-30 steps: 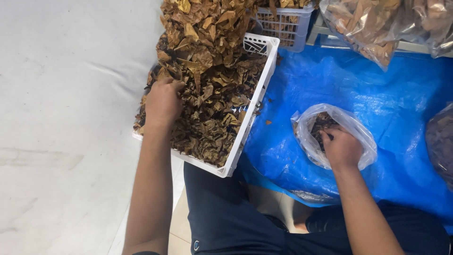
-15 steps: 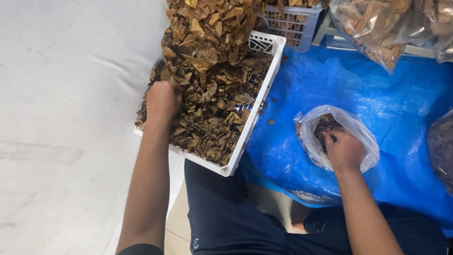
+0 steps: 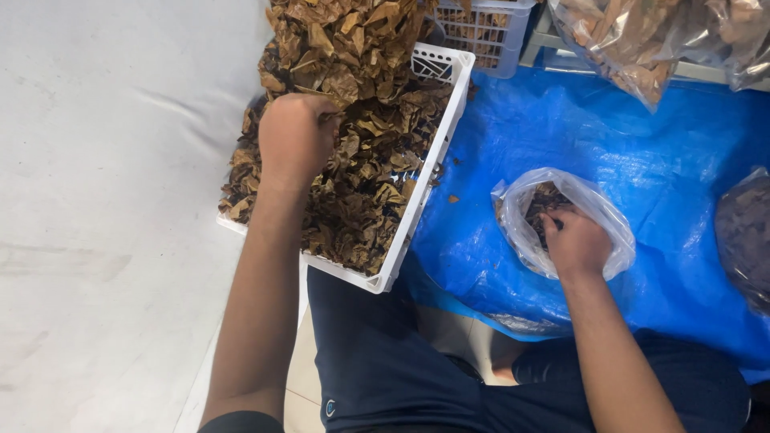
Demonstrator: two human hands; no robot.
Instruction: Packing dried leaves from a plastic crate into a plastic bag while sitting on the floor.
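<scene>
A blue plastic sheet (image 3: pixel 642 144) is covering the floor on the right, and a white slatted crate (image 3: pixel 425 180) is lying partly on its edge, its long axis running from the person's lap up and away. The crate is holding a heaped pile of dried brown leaves (image 3: pixel 365 168), crumpled and pointing every way with no common direction. These leaves are looking very light, stiff and brittle, likely to crumble under a hard squeeze, so a loose handful from the top of the heap would probably suit them best. The left hand (image 3: pixel 293 136) is pressing down into the pile with fingers curled, apparently closing on 1 bunch of leaves. The right hand (image 3: pixel 577 240) is reaching into a small clear plastic bag (image 3: pixel 609 232) on the sheet, fingers bent around darker leaf pieces inside.
</scene>
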